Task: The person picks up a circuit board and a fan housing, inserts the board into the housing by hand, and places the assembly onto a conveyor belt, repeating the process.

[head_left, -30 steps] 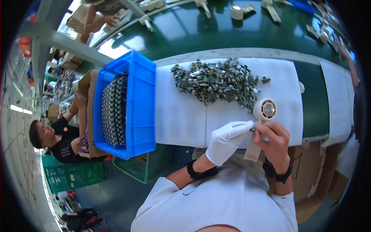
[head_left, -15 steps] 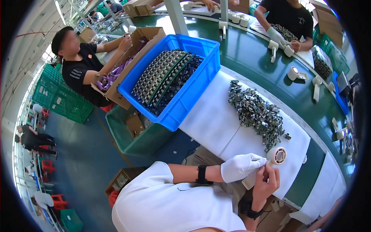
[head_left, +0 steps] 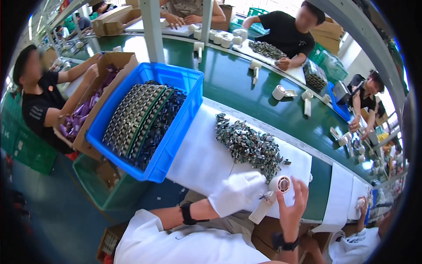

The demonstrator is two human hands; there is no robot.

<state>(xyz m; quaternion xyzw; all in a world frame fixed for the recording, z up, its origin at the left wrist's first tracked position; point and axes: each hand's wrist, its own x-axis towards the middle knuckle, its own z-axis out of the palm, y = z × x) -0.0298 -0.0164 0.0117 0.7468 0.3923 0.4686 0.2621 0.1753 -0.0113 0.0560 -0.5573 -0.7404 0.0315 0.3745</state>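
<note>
The gloved left hand [head_left: 237, 192] and bare right hand [head_left: 291, 210] together grip a white fan [head_left: 273, 193] at the near edge of the white mat [head_left: 200, 154]. The parts heap [head_left: 248, 145] lies just beyond; the blue bin [head_left: 176, 132] overhangs the mat's left edge.

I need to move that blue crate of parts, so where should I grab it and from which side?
Grip the blue crate by its top rim at the two short ends, reaching in from above. The rim flares outward as a lip, the crate looks packed with rows of parts, and its near corner seems to overhang the table edge.
</note>
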